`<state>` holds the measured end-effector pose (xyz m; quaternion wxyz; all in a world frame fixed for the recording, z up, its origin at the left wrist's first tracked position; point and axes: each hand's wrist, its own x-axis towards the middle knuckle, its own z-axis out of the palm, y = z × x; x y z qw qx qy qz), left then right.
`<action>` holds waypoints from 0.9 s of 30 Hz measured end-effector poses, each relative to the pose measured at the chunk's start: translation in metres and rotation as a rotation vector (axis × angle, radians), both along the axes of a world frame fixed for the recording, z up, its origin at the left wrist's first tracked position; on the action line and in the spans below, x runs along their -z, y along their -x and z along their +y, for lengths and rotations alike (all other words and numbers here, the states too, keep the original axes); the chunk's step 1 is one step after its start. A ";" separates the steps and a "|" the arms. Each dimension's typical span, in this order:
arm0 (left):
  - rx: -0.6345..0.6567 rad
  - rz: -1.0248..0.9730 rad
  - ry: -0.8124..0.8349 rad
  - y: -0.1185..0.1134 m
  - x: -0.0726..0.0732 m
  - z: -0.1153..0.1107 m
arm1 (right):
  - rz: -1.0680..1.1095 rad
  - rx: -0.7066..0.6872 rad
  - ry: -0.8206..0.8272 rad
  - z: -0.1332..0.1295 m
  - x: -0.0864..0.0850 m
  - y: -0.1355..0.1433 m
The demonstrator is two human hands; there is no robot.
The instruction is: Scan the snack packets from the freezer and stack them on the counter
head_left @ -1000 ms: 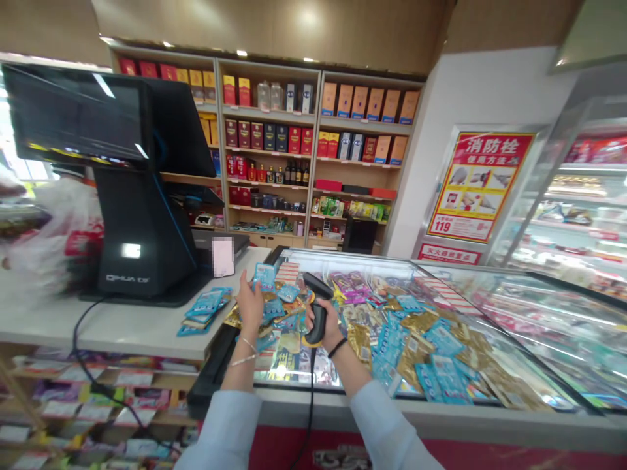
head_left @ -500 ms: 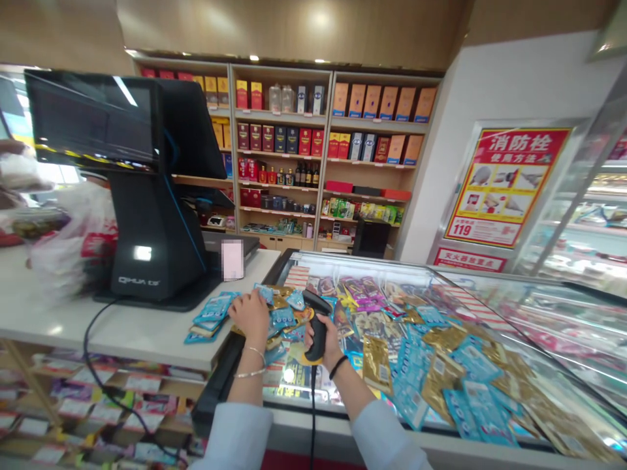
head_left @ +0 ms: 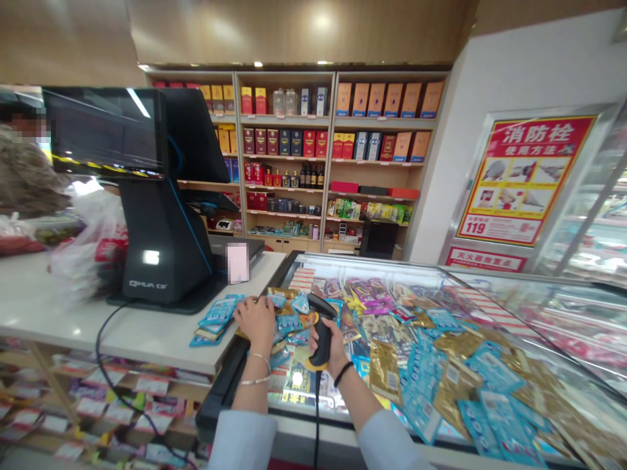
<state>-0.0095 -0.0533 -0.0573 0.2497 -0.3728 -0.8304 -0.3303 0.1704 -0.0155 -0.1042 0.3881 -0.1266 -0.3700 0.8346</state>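
Note:
My right hand [head_left: 332,347] is wrapped round the handle of a black and yellow barcode scanner [head_left: 322,336], whose head points left. My left hand [head_left: 256,322] rests at the counter's edge with bent fingers, touching blue and gold packets [head_left: 287,324]; whether it grips one is hidden. Just left of it, a small stack of blue packets [head_left: 215,320] lies on the white counter [head_left: 171,336]. A gold packet [head_left: 385,369] lies on the glass-topped case to the right of the scanner, beside a large spread of blue and gold packets [head_left: 425,375].
A black register [head_left: 161,241] stands on the counter at left, with its cable hanging in front. Plastic bags [head_left: 91,241] sit behind it. A person [head_left: 24,170] stands at the far left. Shelves [head_left: 287,156] of boxes and bottles line the back wall.
The view has shifted slightly, so most things appear a little further right. A person has come into view at the far left. Both hands hold nearly the same pose.

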 end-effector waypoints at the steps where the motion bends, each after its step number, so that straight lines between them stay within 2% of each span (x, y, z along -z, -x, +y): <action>1: -0.003 0.011 0.000 0.000 0.000 0.000 | 0.011 0.002 0.009 0.000 0.000 0.000; 8: 0.002 0.041 0.006 -0.001 -0.001 0.001 | 0.010 0.009 0.048 0.001 0.002 0.001; 18: 0.011 0.049 0.005 -0.001 -0.001 0.000 | -0.039 -0.007 -0.022 0.004 0.004 0.002; 27: 0.008 0.030 0.026 0.000 -0.003 -0.001 | -0.045 -0.005 -0.012 0.003 0.002 0.004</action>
